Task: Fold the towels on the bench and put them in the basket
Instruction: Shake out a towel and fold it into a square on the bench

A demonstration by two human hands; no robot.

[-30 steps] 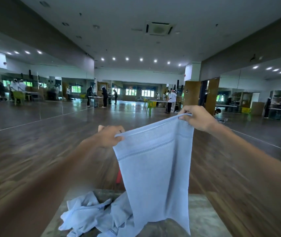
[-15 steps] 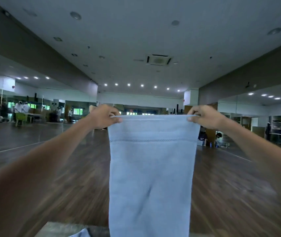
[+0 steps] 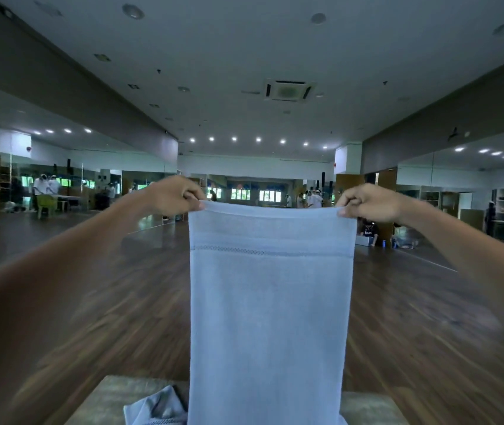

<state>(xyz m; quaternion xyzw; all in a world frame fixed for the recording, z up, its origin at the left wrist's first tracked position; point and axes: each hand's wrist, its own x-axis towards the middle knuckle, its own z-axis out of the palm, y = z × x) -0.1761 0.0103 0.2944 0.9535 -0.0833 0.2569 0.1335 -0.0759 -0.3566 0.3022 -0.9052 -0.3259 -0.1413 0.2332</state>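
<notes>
A light blue towel [image 3: 270,302] hangs spread out in the air in front of the person, held at its two upper corners. Its long axis runs straight up and down. The short top edge lies level between the hands, and the cloth falls flat and almost unwrinkled to the bottom of the view, where its lower end is cut off. A narrow woven band [image 3: 270,251] crosses the towel from side to side a little below the top edge, parallel to it.

The left hand [image 3: 174,194] pinches the upper left corner, with the fingers curled over the hem and the thumb pressed against it. The right hand [image 3: 367,202] pinches the upper right corner the same way. The hands are well apart, the full width of the towel between them, and both arms are stretched forward at about the same height.

Below, the tabletop [image 3: 106,400] shows as a dull grey-green surface at the bottom edge, partly hidden behind the hanging towel. A second towel [image 3: 158,406] of the same pale blue lies crumpled on it, just left of the hanging one.

Beyond is a dark wooden floor [image 3: 428,332] in a large hall with mirrored walls. A ceiling air-conditioning unit [image 3: 287,91] sits overhead. A green chair [image 3: 45,202] stands far off at the left, with people in white nearby.
</notes>
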